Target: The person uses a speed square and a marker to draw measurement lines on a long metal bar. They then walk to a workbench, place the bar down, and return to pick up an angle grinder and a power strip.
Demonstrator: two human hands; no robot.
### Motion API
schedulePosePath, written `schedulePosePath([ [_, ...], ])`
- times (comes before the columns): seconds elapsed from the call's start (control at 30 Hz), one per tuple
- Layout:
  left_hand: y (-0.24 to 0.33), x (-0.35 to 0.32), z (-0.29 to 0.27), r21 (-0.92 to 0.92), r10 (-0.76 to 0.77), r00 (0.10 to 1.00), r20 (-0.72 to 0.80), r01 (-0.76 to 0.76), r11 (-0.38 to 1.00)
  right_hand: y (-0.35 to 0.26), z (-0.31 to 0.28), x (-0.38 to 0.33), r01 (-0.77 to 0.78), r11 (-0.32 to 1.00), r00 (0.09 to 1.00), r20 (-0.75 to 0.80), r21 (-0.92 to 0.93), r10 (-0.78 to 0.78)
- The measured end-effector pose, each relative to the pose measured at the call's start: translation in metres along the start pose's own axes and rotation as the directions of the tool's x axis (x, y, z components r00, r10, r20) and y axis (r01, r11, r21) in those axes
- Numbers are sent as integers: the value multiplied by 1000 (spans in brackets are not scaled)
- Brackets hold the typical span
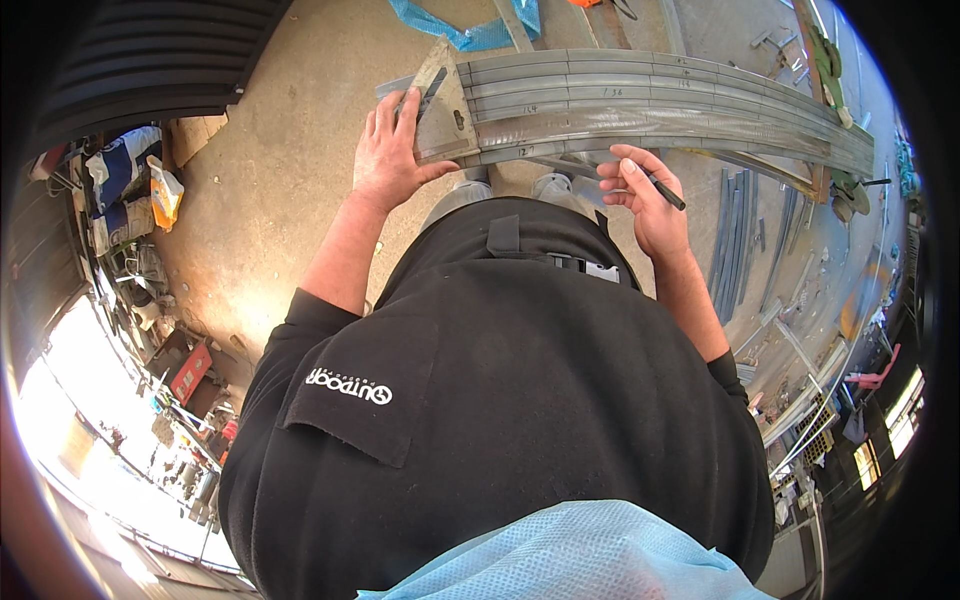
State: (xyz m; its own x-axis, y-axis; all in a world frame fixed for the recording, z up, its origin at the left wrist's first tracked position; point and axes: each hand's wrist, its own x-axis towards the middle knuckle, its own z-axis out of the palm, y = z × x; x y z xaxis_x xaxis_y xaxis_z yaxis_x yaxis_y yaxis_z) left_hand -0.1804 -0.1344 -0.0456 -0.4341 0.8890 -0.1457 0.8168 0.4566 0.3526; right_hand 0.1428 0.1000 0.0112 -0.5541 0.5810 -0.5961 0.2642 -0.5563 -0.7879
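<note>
Several long grey metal bars [640,68] lie side by side in front of me, with handwritten marks and cross lines on them. Across their left end sits a triangular metal set square [452,118] with slots cut in it. My left hand [385,165] holds the square at its left side, fingers on its upper part and thumb stretched along its lower edge. Over the near edge of the bars, right of the middle, my right hand [652,205] grips a dark marker pen [667,193]. The pen points down to the right, apart from the bars.
Loose metal strips [735,235] lie on the floor at the right. Blue wrapping [465,32] lies beyond the bars. At the left are a dark corrugated panel [160,65], an orange-and-white bag [164,195] and clutter with a red box [191,373]. A green cloth [826,65] hangs far right.
</note>
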Motion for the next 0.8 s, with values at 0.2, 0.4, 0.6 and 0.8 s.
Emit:
schedulePosePath([
  [0.2,1,0,-2,-9,-8,1000,18,8,1000,0,-1,3,-13,1000,1000,1,-5,13],
  [0.4,5,0,-3,2,-18,999,30,18,1000,0,1,4,-24,1000,1000,-8,-6,24],
  [0.6,6,1,-4,4,-23,999,34,23,1000,-2,3,4,-26,1000,1000,-11,-13,26],
  [0.8,6,1,-5,24,-38,998,50,37,999,0,2,4,-29,1000,1000,-11,-12,29],
])
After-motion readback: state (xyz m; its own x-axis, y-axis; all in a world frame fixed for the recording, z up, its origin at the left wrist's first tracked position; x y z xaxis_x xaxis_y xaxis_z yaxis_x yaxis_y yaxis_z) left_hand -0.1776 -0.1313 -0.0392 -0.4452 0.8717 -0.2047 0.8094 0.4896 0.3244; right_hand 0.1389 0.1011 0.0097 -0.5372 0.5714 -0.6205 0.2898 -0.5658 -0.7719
